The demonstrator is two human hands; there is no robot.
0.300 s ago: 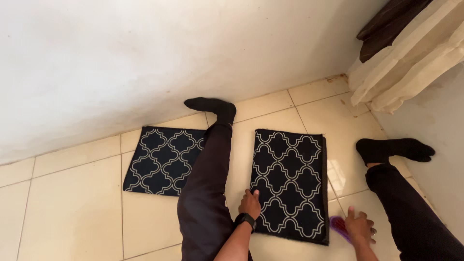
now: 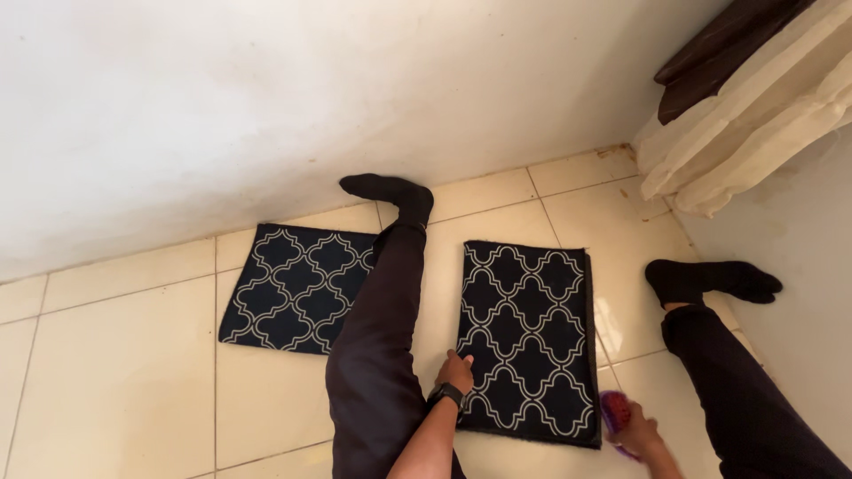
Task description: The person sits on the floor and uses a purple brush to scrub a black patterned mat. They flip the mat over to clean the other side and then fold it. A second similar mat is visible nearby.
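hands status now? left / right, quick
Left hand: open, flat, pressing on the near left edge of the patterned mat, holding nothing.
Right hand: closed around a purple brush at the mat's near right corner.

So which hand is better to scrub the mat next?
Probably the right hand: it holds the purple brush beside the patterned mat. The left hand rests flat on the mat's edge.
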